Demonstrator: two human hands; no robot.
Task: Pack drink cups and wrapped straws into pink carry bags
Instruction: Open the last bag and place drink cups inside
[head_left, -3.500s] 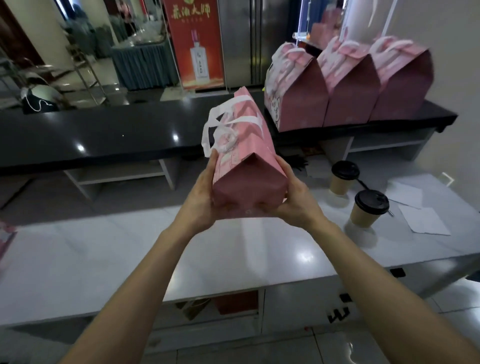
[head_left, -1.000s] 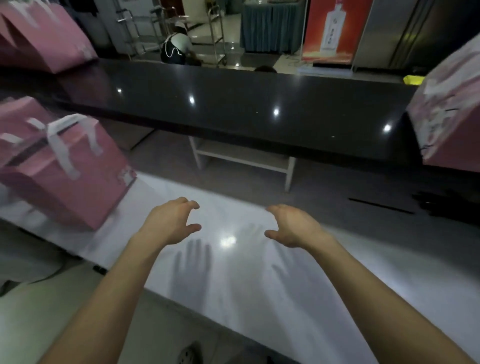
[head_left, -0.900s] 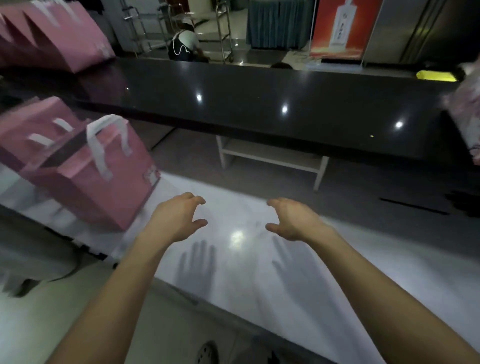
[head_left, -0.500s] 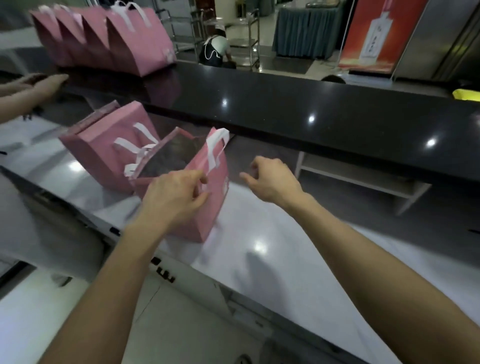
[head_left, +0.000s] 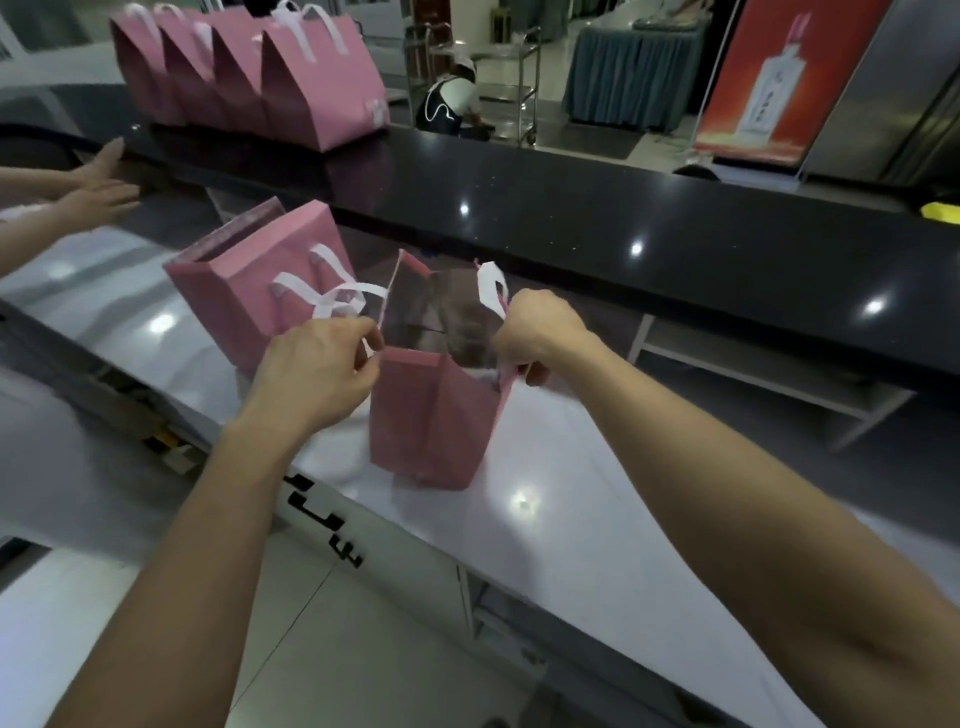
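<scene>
An open pink bag (head_left: 434, 415) stands on the glossy white counter (head_left: 597, 545), near its front edge; the left hand (head_left: 317, 374) pinches the bag's left rim and white handle, the right hand (head_left: 540, 332) grips the right rim, mouth spread wide. A second pink bag (head_left: 249, 296) leans just behind and to the left, and a row of closed bags (head_left: 249, 78) sits on the raised black ledge (head_left: 623, 228). Beyond: tiled floor, a red poster (head_left: 769, 78), a draped table (head_left: 628, 83); another person's hands (head_left: 98, 182) at far left.
</scene>
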